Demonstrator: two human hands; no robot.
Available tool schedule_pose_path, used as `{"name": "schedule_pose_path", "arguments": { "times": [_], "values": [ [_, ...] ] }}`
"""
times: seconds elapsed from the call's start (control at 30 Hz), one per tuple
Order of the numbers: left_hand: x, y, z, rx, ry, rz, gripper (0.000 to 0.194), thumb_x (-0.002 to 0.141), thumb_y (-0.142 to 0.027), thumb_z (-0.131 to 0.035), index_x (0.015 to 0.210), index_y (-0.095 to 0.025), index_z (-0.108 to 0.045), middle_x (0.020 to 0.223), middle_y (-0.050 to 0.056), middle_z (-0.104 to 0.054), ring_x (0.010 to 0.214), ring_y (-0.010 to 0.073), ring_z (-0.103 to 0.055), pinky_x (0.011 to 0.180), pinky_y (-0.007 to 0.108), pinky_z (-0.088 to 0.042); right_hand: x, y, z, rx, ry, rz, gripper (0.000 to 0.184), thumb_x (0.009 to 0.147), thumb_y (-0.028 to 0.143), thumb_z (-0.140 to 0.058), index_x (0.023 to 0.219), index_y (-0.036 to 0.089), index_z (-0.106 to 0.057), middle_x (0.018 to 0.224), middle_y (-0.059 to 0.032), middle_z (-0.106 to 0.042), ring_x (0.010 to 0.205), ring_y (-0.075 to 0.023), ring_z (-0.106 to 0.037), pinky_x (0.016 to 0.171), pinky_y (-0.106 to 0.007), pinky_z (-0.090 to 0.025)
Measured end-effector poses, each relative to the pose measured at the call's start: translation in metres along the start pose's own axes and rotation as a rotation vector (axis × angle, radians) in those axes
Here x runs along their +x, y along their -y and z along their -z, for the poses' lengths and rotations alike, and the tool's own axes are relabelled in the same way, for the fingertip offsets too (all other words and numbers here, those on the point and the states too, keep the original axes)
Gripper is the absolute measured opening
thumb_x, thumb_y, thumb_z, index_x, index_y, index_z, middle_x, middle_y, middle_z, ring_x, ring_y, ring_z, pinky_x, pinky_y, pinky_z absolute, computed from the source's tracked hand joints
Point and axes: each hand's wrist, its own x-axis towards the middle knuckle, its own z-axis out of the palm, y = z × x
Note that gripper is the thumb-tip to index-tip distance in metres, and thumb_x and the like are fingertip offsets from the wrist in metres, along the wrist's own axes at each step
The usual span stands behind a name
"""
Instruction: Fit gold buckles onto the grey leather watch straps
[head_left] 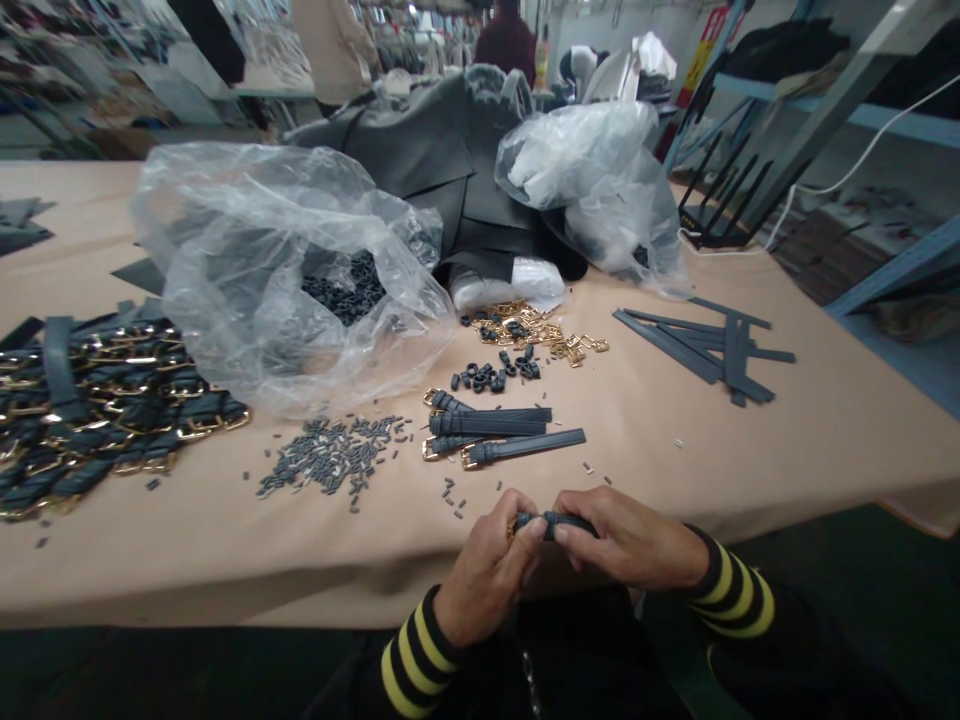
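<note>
Both hands grip one dark grey buckle strap (551,522) at the table's front edge. My left hand (495,560) pinches its buckle end, where a bit of gold metal shows. My right hand (626,535) closes on the strap a little further along, thumb on top; the strap's far end is hidden in the palm. Just beyond the hands lie several finished-looking straps (491,425) with gold buckles. Behind these sit small dark strap loops (491,375) and a pile of gold buckles (525,328). Many tiny dark pieces (330,455) are scattered to the left.
A heap of buckled straps (97,410) covers the table's left side. A clear plastic bag (285,340) holds dark loops, with another plastic bag (592,180) behind. Plain grey strips (697,350) lie to the right, near a black router (716,220). People stand in the background.
</note>
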Motion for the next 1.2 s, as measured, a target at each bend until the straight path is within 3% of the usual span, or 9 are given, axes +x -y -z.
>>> {"name": "schedule_pose_path", "arguments": {
  "times": [0.1, 0.23, 0.4, 0.5, 0.57, 0.77, 1.03, 1.2],
  "values": [
    [-0.001, 0.003, 0.0, -0.161, 0.056, 0.043, 0.025, 0.085, -0.046, -0.037, 0.083, -0.021, -0.034, 0.047, -0.011, -0.038, 0.034, 0.0042, -0.029, 0.034, 0.014, -0.023, 0.001, -0.001, 0.002, -0.023, -0.009, 0.029, 0.015, 0.081, 0.022, -0.045, 0.069, 0.015, -0.05, 0.058, 0.0019, -0.053, 0.052, -0.0087, -0.045, 0.048, -0.018, -0.032],
    [-0.001, 0.002, 0.0, -0.175, 0.071, 0.067, 0.025, 0.085, -0.046, -0.037, 0.085, -0.022, -0.032, 0.047, -0.011, -0.039, 0.033, 0.0044, -0.029, 0.033, 0.014, -0.022, 0.003, -0.002, 0.002, -0.007, 0.052, 0.057, 0.013, 0.082, 0.018, -0.042, 0.072, 0.015, -0.051, 0.06, 0.0007, -0.057, 0.052, -0.0095, -0.049, 0.05, -0.019, -0.035],
    [0.01, 0.002, 0.005, 0.028, -0.057, -0.046, 0.021, 0.084, -0.04, -0.042, 0.084, -0.019, -0.038, 0.051, -0.008, -0.042, 0.043, 0.0067, -0.037, 0.041, 0.018, -0.03, 0.008, -0.007, -0.005, -0.178, -0.118, 0.056, 0.011, 0.082, 0.021, -0.045, 0.076, 0.015, -0.052, 0.065, -0.0028, -0.059, 0.059, -0.0128, -0.052, 0.056, -0.022, -0.036],
    [0.015, 0.003, 0.01, -0.043, 0.001, -0.015, 0.021, 0.086, -0.04, -0.039, 0.083, -0.02, -0.037, 0.052, -0.008, -0.043, 0.041, 0.0069, -0.038, 0.04, 0.018, -0.03, 0.012, -0.012, -0.007, -0.147, -0.146, 0.055, 0.016, 0.082, 0.027, -0.048, 0.073, 0.015, -0.052, 0.063, -0.0009, -0.055, 0.057, -0.0116, -0.049, 0.052, -0.021, -0.034],
    [0.017, 0.004, 0.012, -0.095, 0.009, -0.008, 0.021, 0.086, -0.04, -0.038, 0.082, -0.019, -0.037, 0.055, -0.007, -0.046, 0.043, 0.0068, -0.041, 0.043, 0.019, -0.033, 0.015, -0.015, -0.004, -0.063, -0.108, 0.078, 0.02, 0.085, 0.029, -0.046, 0.072, 0.014, -0.052, 0.061, 0.0004, -0.054, 0.055, -0.0101, -0.048, 0.052, -0.02, -0.034],
    [0.012, -0.001, 0.016, 0.042, -0.153, -0.061, 0.018, 0.086, -0.036, -0.041, 0.085, -0.018, -0.043, 0.062, -0.005, -0.048, 0.046, 0.0066, -0.041, 0.046, 0.02, -0.034, 0.019, -0.016, 0.004, 0.016, -0.088, 0.095, 0.023, 0.088, 0.025, -0.041, 0.073, 0.013, -0.053, 0.057, 0.0021, -0.052, 0.052, -0.008, -0.045, 0.051, -0.018, -0.034],
    [0.006, -0.007, 0.013, 0.276, -0.075, -0.128, 0.016, 0.086, -0.031, -0.041, 0.079, -0.018, -0.047, 0.063, -0.002, -0.051, 0.059, 0.0112, -0.047, 0.057, 0.023, -0.037, 0.016, -0.013, 0.006, 0.165, 0.112, 0.025, 0.033, 0.09, 0.036, -0.036, 0.072, 0.014, -0.052, 0.059, -0.0007, -0.06, 0.045, -0.0071, -0.052, 0.047, -0.017, -0.04],
    [0.006, -0.004, 0.006, 0.098, -0.066, -0.05, 0.02, 0.087, -0.037, -0.035, 0.086, -0.019, -0.042, 0.061, -0.004, -0.051, 0.042, 0.0073, -0.04, 0.044, 0.02, -0.033, 0.021, -0.011, 0.005, 0.218, 0.083, 0.005, 0.035, 0.089, 0.041, -0.037, 0.071, 0.014, -0.051, 0.057, -0.0002, -0.059, 0.042, -0.0064, -0.052, 0.043, -0.016, -0.04]
  ]
}}
